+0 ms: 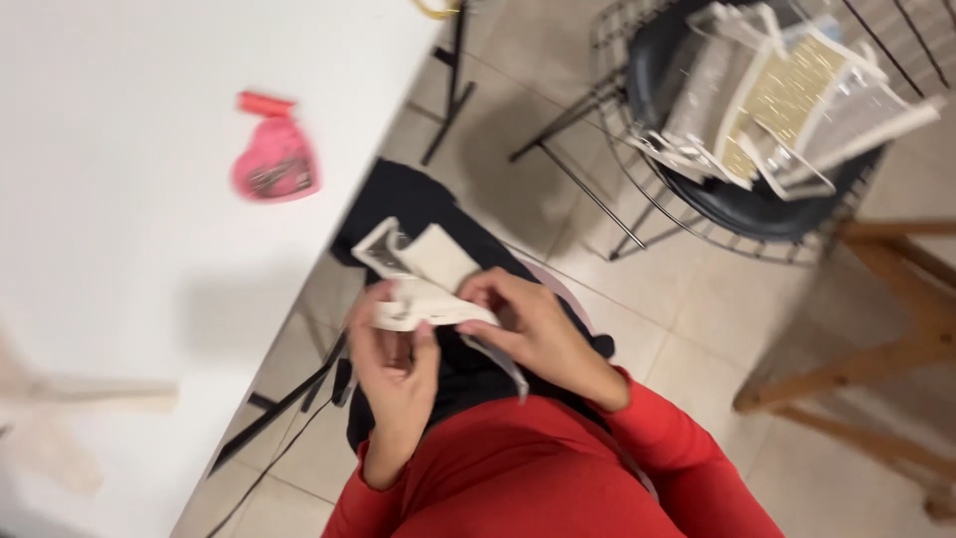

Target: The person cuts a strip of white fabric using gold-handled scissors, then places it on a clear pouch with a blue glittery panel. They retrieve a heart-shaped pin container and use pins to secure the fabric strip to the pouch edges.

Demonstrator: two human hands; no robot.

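Observation:
Both hands hold a small white folded piece (423,279), of fabric or stiff paper, with a dark mark near its upper left corner. My left hand (393,374) grips its lower left edge with thumb and fingers. Pinching the right side is my right hand (538,334). Both arms wear red sleeves. Under the hands a black cloth (468,374) lies over my lap, and a thin pale strip hangs down from the white piece. The view is motion-blurred.
A white table (129,299) fills the left, with a pink heart-shaped box (276,164), a small red tube (265,103) and a blurred beige object (70,399). A wire chair (757,189) holds stacked white-framed items. Wooden stool legs (876,349) stand on tiled floor at right.

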